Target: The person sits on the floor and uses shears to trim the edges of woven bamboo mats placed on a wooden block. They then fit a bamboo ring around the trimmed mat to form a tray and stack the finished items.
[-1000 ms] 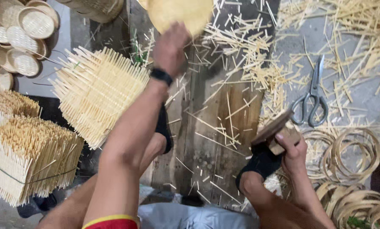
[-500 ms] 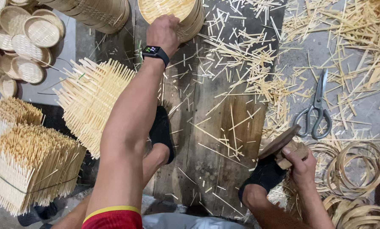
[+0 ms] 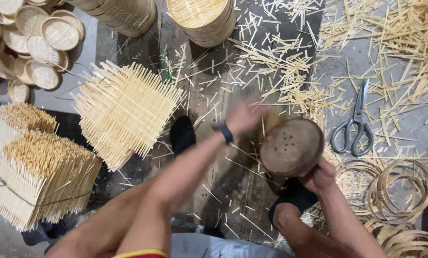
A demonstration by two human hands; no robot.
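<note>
a seated person holds a round dark wooden disc (image 3: pixel 291 147) above a littered plank floor (image 3: pixel 223 191).

the right hand (image 3: pixel 321 176) grips the disc's lower edge, closed around it; it looks stiff, solid and fairly heavy, rough with small holes, best held by the rim. the left hand (image 3: pixel 245 117), blurred, reaches toward it, and whether it is open i cannot tell. light, brittle pale bamboo mat stacks (image 3: pixel 125 112), woven round bamboo lids (image 3: pixel 56 33), steel scissors (image 3: pixel 353 125) and thin bamboo hoops (image 3: pixel 400 191) lie around.
</note>
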